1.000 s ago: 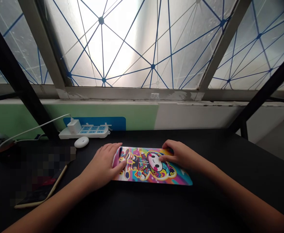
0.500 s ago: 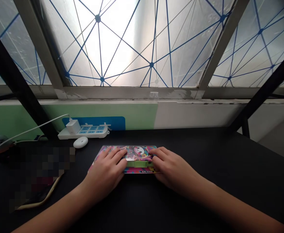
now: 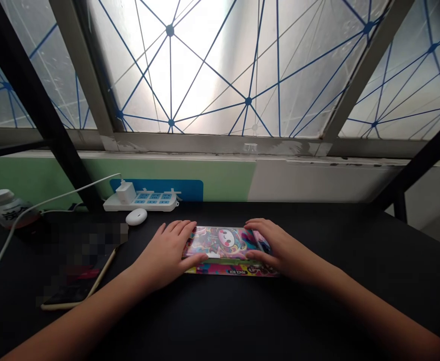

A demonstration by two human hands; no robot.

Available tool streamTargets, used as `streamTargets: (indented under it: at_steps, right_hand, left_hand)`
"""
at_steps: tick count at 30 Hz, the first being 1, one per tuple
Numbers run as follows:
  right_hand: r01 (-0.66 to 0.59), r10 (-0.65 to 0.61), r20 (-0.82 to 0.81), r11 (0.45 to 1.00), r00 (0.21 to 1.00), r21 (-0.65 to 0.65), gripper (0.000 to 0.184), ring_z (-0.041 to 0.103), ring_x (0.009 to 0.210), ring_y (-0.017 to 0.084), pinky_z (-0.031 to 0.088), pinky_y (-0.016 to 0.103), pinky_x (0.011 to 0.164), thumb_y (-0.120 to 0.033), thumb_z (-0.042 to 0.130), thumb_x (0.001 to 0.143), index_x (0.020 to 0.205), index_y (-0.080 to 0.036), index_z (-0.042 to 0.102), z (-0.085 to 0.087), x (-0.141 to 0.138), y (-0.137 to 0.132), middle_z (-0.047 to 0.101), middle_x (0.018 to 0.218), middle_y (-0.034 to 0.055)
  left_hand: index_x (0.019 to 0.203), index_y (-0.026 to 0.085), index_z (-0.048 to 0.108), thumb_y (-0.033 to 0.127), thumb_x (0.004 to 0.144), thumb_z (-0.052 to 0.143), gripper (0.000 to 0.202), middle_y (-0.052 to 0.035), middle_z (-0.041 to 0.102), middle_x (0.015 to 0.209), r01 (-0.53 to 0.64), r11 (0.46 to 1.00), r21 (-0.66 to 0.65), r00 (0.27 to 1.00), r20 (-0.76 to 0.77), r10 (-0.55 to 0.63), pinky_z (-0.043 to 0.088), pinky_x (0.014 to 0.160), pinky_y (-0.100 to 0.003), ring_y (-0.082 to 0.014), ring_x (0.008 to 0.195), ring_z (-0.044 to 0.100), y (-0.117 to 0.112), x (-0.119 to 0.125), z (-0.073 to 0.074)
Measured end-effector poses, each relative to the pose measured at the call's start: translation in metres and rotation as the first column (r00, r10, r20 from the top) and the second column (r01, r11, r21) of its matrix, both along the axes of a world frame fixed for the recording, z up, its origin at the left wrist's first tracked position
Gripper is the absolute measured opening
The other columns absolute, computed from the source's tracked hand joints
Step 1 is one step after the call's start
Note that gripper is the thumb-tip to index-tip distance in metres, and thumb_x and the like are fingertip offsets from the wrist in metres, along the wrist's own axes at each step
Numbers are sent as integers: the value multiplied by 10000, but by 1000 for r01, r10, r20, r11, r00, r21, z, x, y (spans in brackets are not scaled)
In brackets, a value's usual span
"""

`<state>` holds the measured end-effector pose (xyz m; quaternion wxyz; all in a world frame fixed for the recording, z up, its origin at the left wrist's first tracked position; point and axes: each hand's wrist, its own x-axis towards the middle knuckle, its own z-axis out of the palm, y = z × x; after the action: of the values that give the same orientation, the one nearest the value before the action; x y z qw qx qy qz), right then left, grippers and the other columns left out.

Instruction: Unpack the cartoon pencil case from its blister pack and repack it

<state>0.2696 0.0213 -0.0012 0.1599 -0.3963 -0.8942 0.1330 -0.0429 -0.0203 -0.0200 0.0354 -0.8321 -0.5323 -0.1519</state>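
Observation:
A colourful pencil box (image 3: 225, 245) with a cartoon figure printed on it lies flat on the black table (image 3: 242, 321), its front edge towards me. My left hand (image 3: 169, 253) grips the box's left end, fingers over the top and thumb along the front edge. At the right end my right hand (image 3: 280, 248) holds it the same way, fingers curled over the far corner.
A white power strip (image 3: 140, 200) with a plugged charger and cable lies at the back left, a small white oval case (image 3: 136, 216) just before it. A phone (image 3: 75, 288) lies at the left, a capped bottle (image 3: 7, 210) at the far left edge. A window rises behind.
The colourful sheet that lay flat has been folded up into a box shape. Both hands moved from pressing on it to gripping its two ends.

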Motion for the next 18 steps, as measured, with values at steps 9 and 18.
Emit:
streamTargets:
  at_steps: [9, 18]
  right_hand:
    - [104, -104, 5, 988, 995, -111, 836, 497, 1288, 345, 432, 492, 1071, -681, 658, 796, 1455, -217, 437, 1, 10, 12, 514, 1429, 153]
    - [54, -39, -54, 945, 998, 322, 763, 571, 1068, 309, 498, 496, 946, -523, 871, 632, 1235, -224, 513, 16, -1, -9, 576, 1158, 108]
  left_hand:
    - [1361, 186, 517, 634, 824, 672, 716, -151, 577, 1294, 47, 982, 185, 997, 45, -56, 404, 1052, -517, -348, 1203, 503, -4, 3, 3]
    - [1427, 207, 490, 520, 795, 765, 757, -156, 605, 1231, 97, 887, 451, 990, -132, -41, 177, 1160, -667, -358, 1163, 552, -18, 10, 18]
